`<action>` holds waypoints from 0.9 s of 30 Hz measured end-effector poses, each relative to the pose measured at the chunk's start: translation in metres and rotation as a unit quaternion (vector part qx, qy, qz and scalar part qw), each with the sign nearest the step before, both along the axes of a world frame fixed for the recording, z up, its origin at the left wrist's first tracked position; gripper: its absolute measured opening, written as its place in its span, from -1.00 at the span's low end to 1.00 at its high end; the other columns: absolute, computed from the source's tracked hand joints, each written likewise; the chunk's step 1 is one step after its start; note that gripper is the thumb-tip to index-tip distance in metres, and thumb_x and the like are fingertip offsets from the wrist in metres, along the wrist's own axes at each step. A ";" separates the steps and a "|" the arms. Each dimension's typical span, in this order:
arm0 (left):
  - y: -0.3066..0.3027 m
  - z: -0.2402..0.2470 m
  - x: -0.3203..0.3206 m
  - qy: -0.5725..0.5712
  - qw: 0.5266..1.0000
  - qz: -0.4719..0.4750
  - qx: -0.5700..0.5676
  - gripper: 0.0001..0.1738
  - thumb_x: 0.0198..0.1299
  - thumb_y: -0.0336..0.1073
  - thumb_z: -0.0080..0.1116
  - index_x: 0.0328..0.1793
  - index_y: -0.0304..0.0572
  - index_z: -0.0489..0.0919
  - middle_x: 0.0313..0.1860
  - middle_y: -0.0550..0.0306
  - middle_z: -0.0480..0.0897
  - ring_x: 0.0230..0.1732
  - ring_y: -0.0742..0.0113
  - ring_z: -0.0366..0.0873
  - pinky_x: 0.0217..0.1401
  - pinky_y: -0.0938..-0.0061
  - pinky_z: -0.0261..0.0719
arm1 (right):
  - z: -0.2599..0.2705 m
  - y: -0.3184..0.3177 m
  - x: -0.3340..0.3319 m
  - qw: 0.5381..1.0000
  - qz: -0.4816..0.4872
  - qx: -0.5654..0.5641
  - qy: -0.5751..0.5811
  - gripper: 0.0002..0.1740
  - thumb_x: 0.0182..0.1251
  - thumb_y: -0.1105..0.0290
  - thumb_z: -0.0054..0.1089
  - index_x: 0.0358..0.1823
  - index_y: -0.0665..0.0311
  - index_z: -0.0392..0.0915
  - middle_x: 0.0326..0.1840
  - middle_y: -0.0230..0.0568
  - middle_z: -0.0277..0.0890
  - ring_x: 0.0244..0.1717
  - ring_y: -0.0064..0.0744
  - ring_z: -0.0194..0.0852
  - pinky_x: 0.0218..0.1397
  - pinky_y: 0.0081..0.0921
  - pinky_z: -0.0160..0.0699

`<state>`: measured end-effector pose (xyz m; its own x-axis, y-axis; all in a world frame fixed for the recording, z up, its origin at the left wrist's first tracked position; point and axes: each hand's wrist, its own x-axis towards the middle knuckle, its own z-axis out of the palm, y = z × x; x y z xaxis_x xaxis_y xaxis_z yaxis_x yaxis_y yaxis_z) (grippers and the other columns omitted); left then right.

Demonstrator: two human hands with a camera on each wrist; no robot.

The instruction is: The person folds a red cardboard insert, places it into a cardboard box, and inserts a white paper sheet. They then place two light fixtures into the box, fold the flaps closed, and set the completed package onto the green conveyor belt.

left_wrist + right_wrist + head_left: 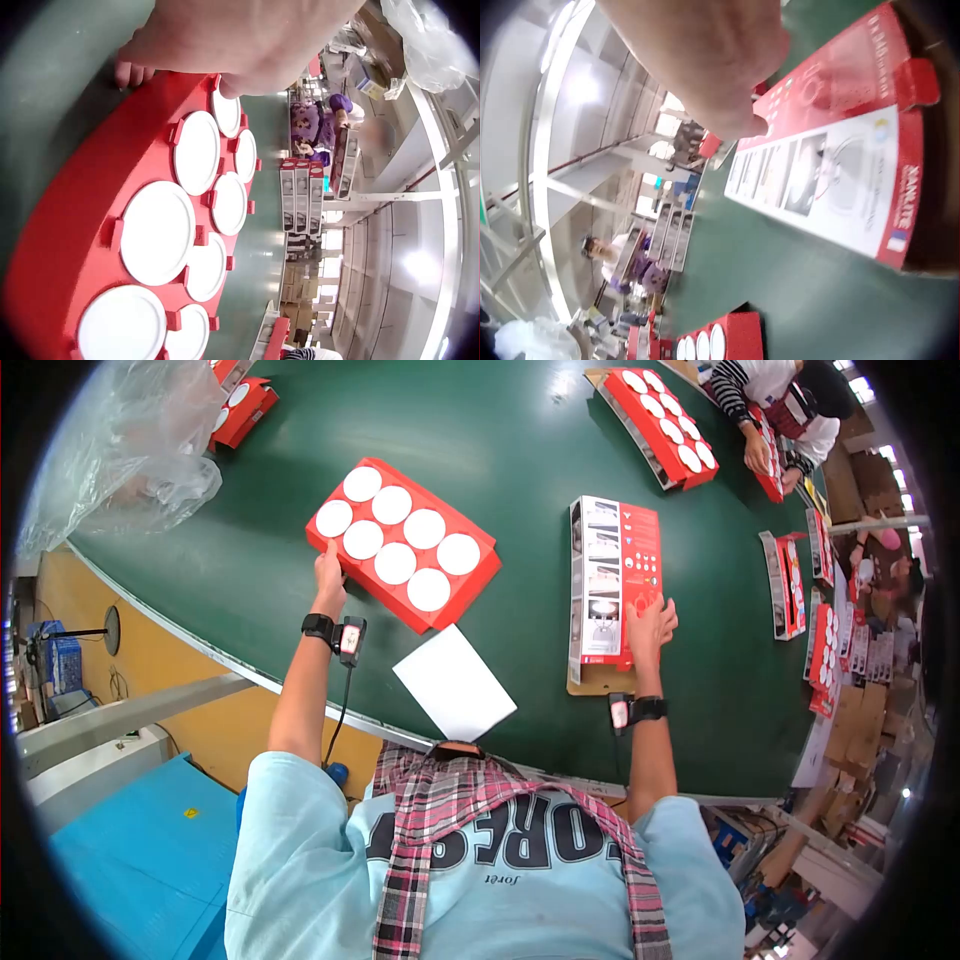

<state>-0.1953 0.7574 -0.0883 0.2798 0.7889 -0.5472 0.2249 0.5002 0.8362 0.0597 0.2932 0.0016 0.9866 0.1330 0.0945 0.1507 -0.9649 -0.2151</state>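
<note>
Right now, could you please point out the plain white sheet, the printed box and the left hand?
White sheet [455, 684], head view: its middle.
Printed box [633, 572], head view: its red panel.
Left hand [329, 574], head view: its middle.

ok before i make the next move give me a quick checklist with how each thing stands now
1. Left hand on the red tray: ok, at one corner.
2. Eight white discs in the tray: ok, all eight show.
3. Every disc firmly seated: cannot tell.
4. Right hand on the printed box: ok, touching it.
5. Tray inside the box: not ok, they lie apart.
6. White sheet off the table: not ok, it lies near the tray.
</note>
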 end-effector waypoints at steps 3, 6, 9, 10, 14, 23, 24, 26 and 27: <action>0.018 -0.034 -0.002 0.063 0.995 0.004 0.072 -0.26 0.30 0.18 -0.10 0.31 -0.38 0.32 0.15 -0.13 0.45 0.22 0.08 0.35 0.22 0.22 0.31 | -0.002 0.055 0.007 0.966 0.184 0.172 -0.050 -0.48 0.24 0.38 0.14 0.23 0.34 0.33 0.23 0.10 0.29 0.28 0.02 0.20 0.29 -0.20 0.22; 0.007 -0.041 0.007 0.189 0.973 0.018 0.130 -0.19 0.29 0.24 -0.15 0.40 -0.33 0.24 0.36 -0.33 0.17 0.41 -0.08 0.08 0.40 0.15 0.10 | 0.005 0.156 -0.002 0.888 0.308 0.321 0.119 -0.52 0.34 0.28 0.04 0.23 0.36 0.35 0.15 0.08 0.43 0.18 -0.02 0.37 0.27 -0.28 0.27; -0.004 -0.026 0.007 0.036 0.991 0.050 0.115 -0.20 0.31 0.22 -0.16 0.40 -0.33 0.24 0.34 -0.29 0.22 0.39 -0.04 0.14 0.38 0.15 0.14 | -0.031 0.242 0.000 0.857 0.379 0.278 0.211 -0.44 0.42 0.05 -0.12 0.27 0.32 0.31 0.27 0.06 0.33 0.34 -0.04 0.19 0.37 -0.26 0.15; -0.006 -0.023 0.006 -0.027 0.994 0.029 0.099 -0.22 0.33 0.20 -0.17 0.42 -0.32 0.22 0.37 -0.19 0.24 0.38 0.03 0.16 0.38 0.18 0.16 | -0.053 0.267 0.001 0.845 0.371 0.281 0.263 -0.40 0.43 -0.01 -0.20 0.26 0.33 0.32 0.28 0.05 0.31 0.34 -0.07 0.18 0.37 -0.26 0.12; -0.019 0.000 0.022 -0.147 0.988 0.025 0.047 -0.24 0.35 0.18 -0.18 0.42 -0.32 0.22 0.41 0.03 0.23 0.40 0.18 0.15 0.39 0.32 0.15 | -0.033 0.305 -0.013 0.832 0.357 0.293 0.307 -0.36 0.43 -0.08 -0.23 0.20 0.36 0.37 0.31 0.01 0.28 0.31 -0.14 0.20 0.32 -0.27 0.16; -0.028 0.015 0.080 -0.301 0.953 0.037 -0.011 -0.37 0.42 -0.02 -0.17 0.45 -0.27 0.10 0.37 0.05 0.28 0.36 0.27 0.24 0.42 0.31 0.23 | -0.063 0.297 0.009 0.694 0.238 0.441 0.516 -0.35 0.46 0.03 -0.19 0.30 0.48 0.22 0.25 -0.01 0.35 0.26 -0.32 0.31 0.35 -0.41 0.25; -0.027 0.014 0.082 -0.296 0.954 0.035 -0.004 -0.39 0.42 -0.06 -0.16 0.45 -0.27 0.11 0.35 0.05 0.31 0.35 0.27 0.26 0.41 0.30 0.25 | -0.060 0.294 0.008 0.679 0.238 0.451 0.528 -0.37 0.46 0.05 -0.16 0.29 0.48 0.23 0.24 -0.03 0.35 0.25 -0.33 0.32 0.33 -0.42 0.27; -0.025 0.017 0.088 -0.322 0.946 0.027 -0.028 -0.48 0.43 -0.20 -0.14 0.42 -0.28 0.15 0.28 0.05 0.40 0.28 0.27 0.35 0.35 0.31 0.33 | -0.036 0.282 0.005 0.655 0.230 0.477 0.539 -0.41 0.44 0.11 -0.11 0.28 0.47 0.25 0.23 -0.05 0.36 0.22 -0.36 0.35 0.30 -0.43 0.32; -0.028 0.027 0.091 -0.312 0.950 0.015 -0.018 -0.51 0.43 -0.21 -0.16 0.40 -0.28 0.18 0.25 0.05 0.43 0.24 0.27 0.40 0.32 0.31 0.37 | -0.016 0.272 0.003 0.659 0.232 0.480 0.530 -0.41 0.43 0.12 -0.07 0.27 0.47 0.25 0.23 -0.05 0.35 0.23 -0.34 0.33 0.30 -0.43 0.31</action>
<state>-0.1046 0.7289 -0.0609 0.5364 0.7855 -0.3086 -0.3242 0.5294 0.7840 0.0626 0.5651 -0.0148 0.4406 0.8249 -0.3541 -0.3435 -0.2095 -0.9155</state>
